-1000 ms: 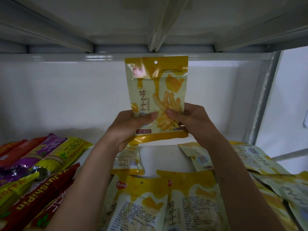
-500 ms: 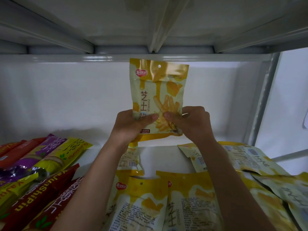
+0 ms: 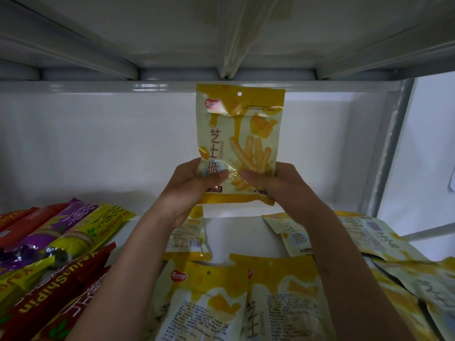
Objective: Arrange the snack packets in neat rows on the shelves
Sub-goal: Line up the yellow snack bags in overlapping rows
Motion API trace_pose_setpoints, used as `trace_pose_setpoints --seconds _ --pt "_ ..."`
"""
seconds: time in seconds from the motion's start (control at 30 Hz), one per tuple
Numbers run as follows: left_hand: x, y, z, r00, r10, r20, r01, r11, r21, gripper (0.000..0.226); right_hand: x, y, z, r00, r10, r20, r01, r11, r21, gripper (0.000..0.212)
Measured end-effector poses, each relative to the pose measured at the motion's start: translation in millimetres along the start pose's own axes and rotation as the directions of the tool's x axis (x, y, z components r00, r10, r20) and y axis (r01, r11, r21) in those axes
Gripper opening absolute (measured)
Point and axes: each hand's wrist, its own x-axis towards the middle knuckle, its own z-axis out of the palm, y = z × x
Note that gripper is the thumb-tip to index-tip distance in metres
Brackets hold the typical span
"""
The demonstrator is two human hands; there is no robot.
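Observation:
I hold a yellow-and-white snack packet (image 3: 240,134) upright near the back wall of the white shelf (image 3: 236,232). My left hand (image 3: 194,185) grips its lower left edge, thumb on the front. On the lower right edge sits my right hand (image 3: 273,183), thumb also on the front. The packet's bottom hangs just above the shelf floor. Several more yellow packets lie flat below my arms: two at the front (image 3: 204,303), one behind my left wrist (image 3: 187,239), one by my right wrist (image 3: 293,235).
Long red, purple and yellow wafer packets (image 3: 61,247) lie piled on the left of the shelf. More yellow packets (image 3: 394,254) overlap on the right. A metal upright (image 3: 389,143) stands at the right rear. The upper shelf's underside (image 3: 231,40) is close overhead.
The held packet has shifted slightly back toward the wall and a little lower, then steadied upright. Both hands keep their grip on its lower edge.

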Motion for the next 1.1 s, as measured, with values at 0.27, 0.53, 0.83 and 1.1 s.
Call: trace_pose_setpoints --seconds 0.27,0.53,0.83,1.1 --pt "-5.2 5.7 0.9 0.980 -0.187 0.071 0.188 0.982 -0.015 0.054 -1.3 -6.1 3.6 0.998 -0.063 0.028 0.056 0.979 0.195 0.037" --pt "-0.5 0.9 -1.6 0.990 -0.138 -0.001 0.138 0.990 0.030 0.028 1.6 1.1 2.4 0.999 -0.034 0.035 0.024 0.970 0.242 0.024" --pt "2.5 -5.2 -0.4 0.993 -0.122 0.008 0.122 0.992 -0.008 0.020 5.3 4.5 3.2 1.000 0.003 -0.008 -0.001 0.964 0.265 0.027" --pt "5.6 -6.3 -0.9 0.997 -0.076 -0.023 0.079 0.990 0.117 0.014 8.2 12.2 7.2 0.999 -0.015 0.029 0.008 0.975 0.221 0.033"
